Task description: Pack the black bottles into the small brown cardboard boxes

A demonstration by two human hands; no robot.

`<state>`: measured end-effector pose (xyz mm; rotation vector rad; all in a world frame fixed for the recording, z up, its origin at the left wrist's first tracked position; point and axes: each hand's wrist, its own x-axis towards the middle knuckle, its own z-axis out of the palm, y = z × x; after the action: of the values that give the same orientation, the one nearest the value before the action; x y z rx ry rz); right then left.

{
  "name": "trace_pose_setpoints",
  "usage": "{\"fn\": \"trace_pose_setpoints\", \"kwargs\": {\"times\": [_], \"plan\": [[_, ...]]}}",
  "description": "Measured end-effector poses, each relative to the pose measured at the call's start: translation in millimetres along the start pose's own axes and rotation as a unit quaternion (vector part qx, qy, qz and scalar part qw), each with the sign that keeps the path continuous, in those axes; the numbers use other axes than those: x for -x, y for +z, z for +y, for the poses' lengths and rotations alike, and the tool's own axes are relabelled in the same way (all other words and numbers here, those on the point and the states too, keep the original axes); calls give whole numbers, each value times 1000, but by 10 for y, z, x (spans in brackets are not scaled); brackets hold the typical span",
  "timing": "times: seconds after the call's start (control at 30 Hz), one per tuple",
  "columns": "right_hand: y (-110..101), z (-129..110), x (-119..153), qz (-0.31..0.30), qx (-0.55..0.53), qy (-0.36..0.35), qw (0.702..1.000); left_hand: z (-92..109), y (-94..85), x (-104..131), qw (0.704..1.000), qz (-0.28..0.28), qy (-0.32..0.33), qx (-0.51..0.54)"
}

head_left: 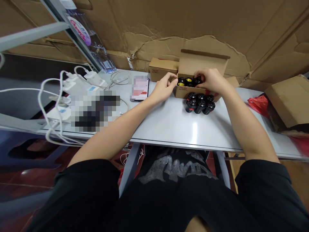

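Note:
An open cardboard box (185, 93) stands on the table with its lid raised at the back. Inside it sit several black cylindrical parts (181, 80), some showing yellow rings. My left hand (165, 86) grips the box's left edge between thumb and fingers. At the right end of the box, my right hand (211, 80) reaches in, its fingers closed around a black cylindrical part (198, 80) that they partly cover. In front of the box, a cluster of black cylinders (200, 104) stands upright in two rows, a few with red marks.
A smaller closed carton (163, 69) is behind my left hand. Leftward lie a phone (140, 88), white chargers with cables (70, 83) and a water bottle (96, 48). Red plastic (258, 104) and a larger carton (291, 100) are at right. A cardboard wall (154, 29) rises behind.

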<state>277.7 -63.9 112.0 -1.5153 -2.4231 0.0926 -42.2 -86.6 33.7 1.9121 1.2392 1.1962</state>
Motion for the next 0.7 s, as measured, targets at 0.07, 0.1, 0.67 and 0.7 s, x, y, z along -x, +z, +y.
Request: {"fn": "trace_pose_setpoints", "kwargs": {"times": [0.07,0.1,0.67,0.7], "plan": [[7,-25,-37,-16,10,5,1000,-46,33,-23,1000,4,-12,8],[11,-37,-51,-22,17,5,1000,-73,47,-31,1000,5,-15,14],[88,-97,-64,-20,18,38,999,-108,54,-9,999,-14,-12,42],[66,-119,-47,-26,16,42,999,-107,48,-7,999,-16,-13,44]]}}
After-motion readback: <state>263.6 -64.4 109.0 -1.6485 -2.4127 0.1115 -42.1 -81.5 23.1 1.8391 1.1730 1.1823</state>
